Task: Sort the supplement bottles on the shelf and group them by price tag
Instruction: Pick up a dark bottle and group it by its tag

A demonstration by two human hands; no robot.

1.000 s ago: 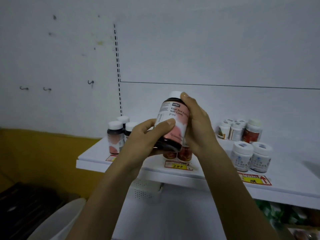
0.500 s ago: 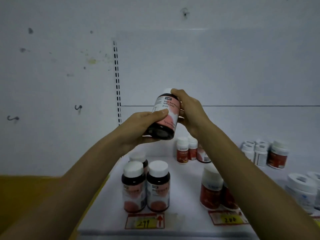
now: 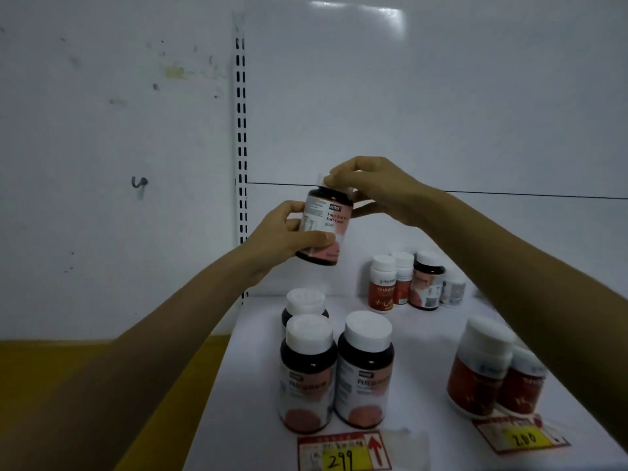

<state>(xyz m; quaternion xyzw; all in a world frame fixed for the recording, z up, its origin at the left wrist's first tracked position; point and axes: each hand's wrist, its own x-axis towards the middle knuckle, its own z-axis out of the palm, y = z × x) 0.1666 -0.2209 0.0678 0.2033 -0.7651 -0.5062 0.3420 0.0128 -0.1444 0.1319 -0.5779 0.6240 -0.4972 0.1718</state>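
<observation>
Head cam: both hands had the bottle (image 3: 324, 226) up in the air above the shelf (image 3: 258, 385). Left hand (image 3: 282, 237) wrapped its body, right hand (image 3: 377, 188) pinched the cap. Three matching bottles (image 3: 334, 368) stood near-left behind the 299 tag (image 3: 343, 453).

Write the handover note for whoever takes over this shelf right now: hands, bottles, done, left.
Left hand grips the body of the held pink-label bottle; right hand holds its white cap, above the shelf.
Done: three matching pink-label bottles stand behind the 299 tag; two red-label bottles behind the 200 tag.
Left: set the held bottle with the 299 group, probably; sort the mixed back cluster, which includes one more dark pink-label bottle.
</observation>
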